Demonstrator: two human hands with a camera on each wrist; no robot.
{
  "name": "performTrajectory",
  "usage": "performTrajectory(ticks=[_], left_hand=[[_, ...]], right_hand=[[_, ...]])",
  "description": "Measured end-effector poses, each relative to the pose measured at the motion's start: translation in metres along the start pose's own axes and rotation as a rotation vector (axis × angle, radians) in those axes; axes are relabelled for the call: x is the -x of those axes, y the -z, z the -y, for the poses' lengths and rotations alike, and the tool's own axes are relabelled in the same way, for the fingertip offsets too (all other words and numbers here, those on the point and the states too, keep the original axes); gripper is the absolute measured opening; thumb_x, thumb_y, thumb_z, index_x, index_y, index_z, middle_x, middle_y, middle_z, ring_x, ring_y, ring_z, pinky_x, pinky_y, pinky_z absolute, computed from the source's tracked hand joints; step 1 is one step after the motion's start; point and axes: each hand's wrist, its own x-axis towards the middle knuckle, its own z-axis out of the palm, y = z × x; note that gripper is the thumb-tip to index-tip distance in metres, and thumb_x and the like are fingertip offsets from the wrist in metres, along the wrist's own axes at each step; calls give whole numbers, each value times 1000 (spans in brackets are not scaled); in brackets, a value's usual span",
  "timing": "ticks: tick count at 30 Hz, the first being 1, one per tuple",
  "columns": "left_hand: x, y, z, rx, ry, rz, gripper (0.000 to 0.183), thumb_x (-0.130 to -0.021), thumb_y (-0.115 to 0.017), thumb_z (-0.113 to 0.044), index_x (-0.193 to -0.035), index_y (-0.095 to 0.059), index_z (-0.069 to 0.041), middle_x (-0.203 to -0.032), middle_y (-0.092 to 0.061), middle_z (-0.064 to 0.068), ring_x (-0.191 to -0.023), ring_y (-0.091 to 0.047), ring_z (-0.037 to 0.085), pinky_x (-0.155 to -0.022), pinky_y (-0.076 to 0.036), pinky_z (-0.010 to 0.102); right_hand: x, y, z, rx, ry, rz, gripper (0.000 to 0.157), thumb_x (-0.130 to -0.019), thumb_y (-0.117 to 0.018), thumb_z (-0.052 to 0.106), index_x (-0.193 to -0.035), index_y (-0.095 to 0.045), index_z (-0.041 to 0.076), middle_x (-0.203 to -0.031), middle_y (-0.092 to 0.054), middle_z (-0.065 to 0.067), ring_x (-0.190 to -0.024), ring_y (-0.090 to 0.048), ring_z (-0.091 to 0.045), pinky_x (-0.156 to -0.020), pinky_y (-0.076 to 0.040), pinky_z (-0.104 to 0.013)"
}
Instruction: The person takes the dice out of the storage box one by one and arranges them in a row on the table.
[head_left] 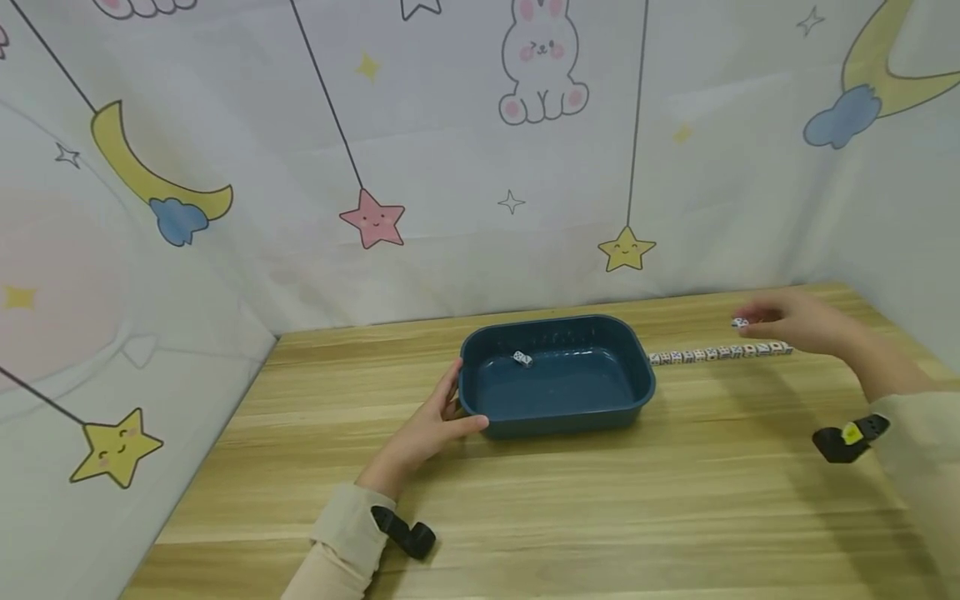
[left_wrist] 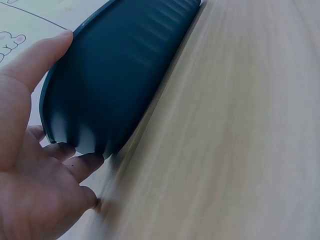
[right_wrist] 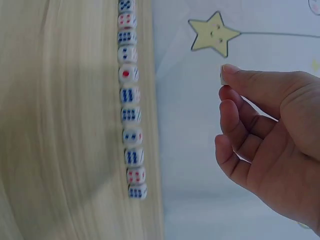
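Basin: a dark blue plastic basin point(head_left: 557, 383) stood on the wooden table point(head_left: 570, 508), roughly in the middle, with its long side facing you.
Basin contents: one white die point(head_left: 522, 358) lay inside it, near the far left corner of the floor; nothing else showed in it.
Row of dice: a straight line of white dice point(head_left: 720, 353) lay on the table just to the right of the basin, its near end close to the basin's right rim. In the right wrist view the row point(right_wrist: 129, 100) showed blue and red pips, the dice touching end to end.
Your left hand: your left hand point(head_left: 429, 427) rested against the basin's left end. Your thumb lay along the rim and your fingers point(left_wrist: 75, 162) curled under the outer wall, so you were holding the basin point(left_wrist: 115, 75) by its edge.
Your right hand: your right hand point(head_left: 795, 321) hovered above the far end of the row, clear of the table. Its fingers were bent, and the thumb and forefinger pinched a single held die point(head_left: 740, 322) at their tips; the right wrist view showed only a sliver of that die point(right_wrist: 221, 75) at the fingertip.
Backdrop: a cloth printed with stars, moons and a rabbit point(head_left: 542, 62) hung behind and beside the table.
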Motion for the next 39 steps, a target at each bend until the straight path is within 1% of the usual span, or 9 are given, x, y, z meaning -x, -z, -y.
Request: performTrajectory(ticks=[5, 11, 20, 25, 29, 31, 34, 37, 39], left_hand=[[-1, -1, 0, 3, 8, -1, 100, -87, -74, -26, -155, -1, -35, -162, -3, -1, -146, -19, 23, -113, -28, 46], [0, -1, -1, -2, 5, -14, 99, -88, -73, -24, -155, -1, -33, -162, -3, 1, -146, -19, 25, -112, -29, 47], [-1, 0, -1, -9, -2, 0, 100, -88, -73, -27, -156, 1, -31, -162, -2, 3, -147, -17, 26, -113, -27, 48], [-2, 0, 1, -6, 0, 3, 100, -88, -73, -24, -156, 1, -31, -162, -1, 3, -147, -16, 25, -113, -27, 46], [-2, 1, 1, -5, -6, 14, 99, -89, -72, -23, -156, 1, -29, -162, 0, 4, -147, -15, 26, -113, -26, 47], [-2, 1, 1, -3, -5, 15, 99, -89, -72, -23, -156, 1, -29, -162, 0, 4, -147, -15, 26, -113, -26, 47], [-1, 1, 0, -1, -4, 15, 100, -89, -72, -23, -156, 1, -29, -162, 0, 4, -147, -15, 27, -114, -26, 48], [-1, 0, 0, 3, -1, 12, 100, -88, -72, -24, -156, 1, -30, -162, -1, 3, -147, -17, 25, -114, -26, 47], [0, 0, -1, 3, -4, 14, 100, -88, -72, -24, -156, 2, -31, -162, -1, 2, -147, -16, 24, -114, -25, 47]], right_hand=[[8, 6, -20, 22, -41, -8, 45, -99, -56, 22, -127, -53, -13, -121, -57, -33, -109, -55, -50, -81, -50, -54], [13, 10, -43, 86, -75, -59, 45, -99, -55, 23, -125, -54, -14, -118, -58, -34, -108, -53, -54, -82, -47, -58], [19, 6, -76, 82, -81, -106, 40, -98, -56, 16, -121, -55, -17, -114, -59, -37, -103, -54, -54, -79, -49, -56], [20, 2, -89, 113, -121, -117, 44, -99, -55, 22, -120, -55, -17, -113, -58, -38, -104, -51, -58, -84, -43, -63], [19, -3, -97, 117, -135, -141, 44, -100, -54, 23, -119, -54, -17, -110, -59, -37, -103, -51, -58, -84, -40, -64], [18, -6, -100, 120, -121, -169, 41, -98, -56, 20, -117, -56, -16, -106, -62, -35, -99, -54, -56, -82, -41, -63], [17, -10, -103, 118, -95, -208, 35, -94, -61, 13, -112, -59, -16, -97, -65, -32, -88, -60, -47, -78, -44, -58], [16, -13, -105, 123, -90, -209, 32, -92, -62, 11, -109, -61, -16, -93, -66, -30, -81, -60, -36, -75, -46, -51], [16, -15, -107, 105, -88, -198, 29, -92, -62, 10, -106, -62, -16, -91, -66, -27, -78, -59, -27, -72, -46, -42]])
